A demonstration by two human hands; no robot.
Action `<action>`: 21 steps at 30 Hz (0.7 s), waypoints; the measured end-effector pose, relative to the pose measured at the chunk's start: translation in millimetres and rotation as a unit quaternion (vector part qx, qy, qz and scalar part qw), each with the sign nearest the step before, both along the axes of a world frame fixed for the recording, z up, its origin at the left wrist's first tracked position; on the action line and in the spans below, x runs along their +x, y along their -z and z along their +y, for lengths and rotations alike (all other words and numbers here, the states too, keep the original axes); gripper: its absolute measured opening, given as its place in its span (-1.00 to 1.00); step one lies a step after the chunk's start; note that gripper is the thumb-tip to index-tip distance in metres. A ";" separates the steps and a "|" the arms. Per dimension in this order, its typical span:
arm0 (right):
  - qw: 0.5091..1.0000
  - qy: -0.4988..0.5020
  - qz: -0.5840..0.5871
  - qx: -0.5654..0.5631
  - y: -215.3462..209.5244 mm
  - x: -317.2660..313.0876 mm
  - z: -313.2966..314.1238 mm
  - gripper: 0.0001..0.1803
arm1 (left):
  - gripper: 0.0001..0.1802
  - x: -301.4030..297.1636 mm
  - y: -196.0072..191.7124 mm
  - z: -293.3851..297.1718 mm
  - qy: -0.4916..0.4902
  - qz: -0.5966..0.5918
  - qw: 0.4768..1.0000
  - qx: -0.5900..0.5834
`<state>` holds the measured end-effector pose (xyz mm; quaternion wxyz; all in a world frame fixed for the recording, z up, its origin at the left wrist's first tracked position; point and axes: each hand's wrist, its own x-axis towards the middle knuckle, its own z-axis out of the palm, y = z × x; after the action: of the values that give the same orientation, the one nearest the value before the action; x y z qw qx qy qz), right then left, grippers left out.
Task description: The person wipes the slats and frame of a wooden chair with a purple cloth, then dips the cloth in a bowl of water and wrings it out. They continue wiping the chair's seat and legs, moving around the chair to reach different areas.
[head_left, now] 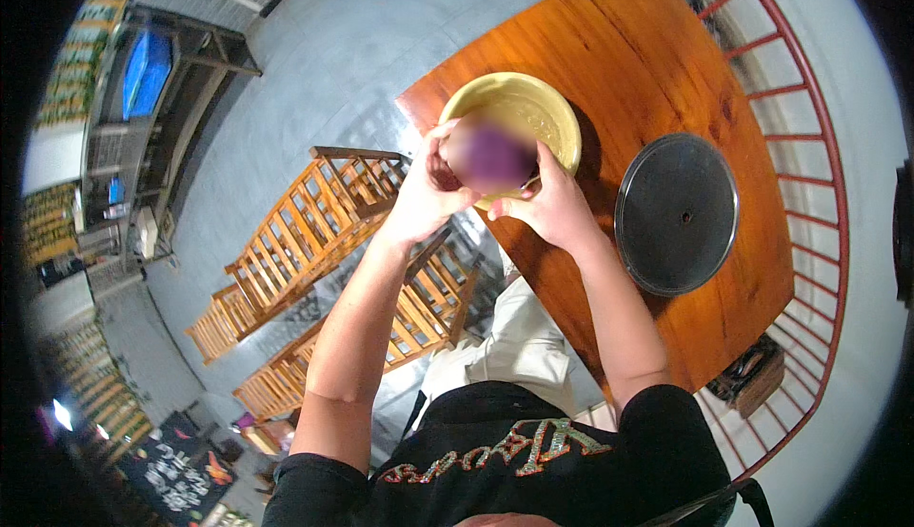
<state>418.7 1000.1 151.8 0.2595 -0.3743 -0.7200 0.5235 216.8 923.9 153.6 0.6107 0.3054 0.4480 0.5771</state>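
Slatted wooden furniture (305,215), left; left hand (426,184), curled around one side of a blurred purple object (497,161); yellow basin (568,119) at the table's left edge, purple object above its near part; right hand (555,207), gripping the object's other side; wooden table (609,60); round dark disc (678,218), right.

Left fingers (433,152) and right fingers (549,167) curl inward (arms (350,341) forward).
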 end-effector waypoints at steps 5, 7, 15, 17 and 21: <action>0.984 -0.059 0.130 -0.105 -32.7 -28.6 -72.2 -0.23 | -0.23 -8.8 -31.1 -91.5 -0.089 -0.163 0.980 0.070; 0.965 -0.102 0.211 -0.113 -51.9 -51.5 -114.9 -0.25 | -0.37 -11.7 -41.3 -134.7 -0.106 -0.187 0.971 0.108; 0.982 -0.143 0.124 -0.008 -93.1 -127.8 -277.7 -0.39 | -0.56 -53.9 -103.0 -349.0 -0.256 -0.040 0.965 0.044; 0.980 -0.161 0.113 0.022 -107.8 -144.3 -320.2 -0.43 | -0.57 -63.3 -108.1 -401.0 -0.291 -0.061 0.954 0.044; 0.970 -0.207 0.120 0.032 -143.1 -169.1 -407.1 -0.58 | -0.55 -75.4 -111.2 -491.8 -0.324 -0.101 0.939 0.060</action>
<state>249.7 593.0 294.9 0.2415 -0.1430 -0.7621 0.5835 141.4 432.0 264.8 0.4137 0.1202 0.4227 0.7974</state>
